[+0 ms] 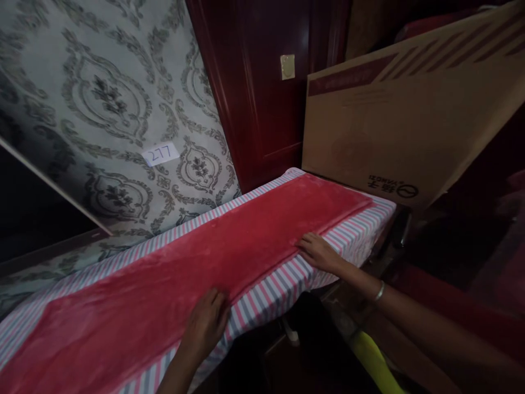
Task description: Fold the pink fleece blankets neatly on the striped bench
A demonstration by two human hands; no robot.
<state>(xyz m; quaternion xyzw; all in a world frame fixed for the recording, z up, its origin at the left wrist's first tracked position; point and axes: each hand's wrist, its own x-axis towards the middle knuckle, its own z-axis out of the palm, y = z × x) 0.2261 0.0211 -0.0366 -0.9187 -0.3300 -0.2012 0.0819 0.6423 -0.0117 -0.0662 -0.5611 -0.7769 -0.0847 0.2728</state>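
A red plush blanket (pixel 246 230), folded into a long strip, lies flat over a striped sheet (pixel 266 293). My left hand (pixel 208 318) is at the blanket's near edge, its curled fingers closed on the fabric. Farther right along the same edge, my right hand (pixel 318 251) pinches the blanket, with a bracelet (pixel 380 291) on that wrist. The fingertips of both hands are partly hidden. Light creases show on the blanket's left part.
Patterned wallpaper (pixel 110 98) with a paper label (pixel 161 154) reading 277 rises behind the sheet. A dark red wooden panel (pixel 262 109) and a large cardboard box (pixel 394 126) stand at the far end. Something yellow-green (pixel 375 361) shows below.
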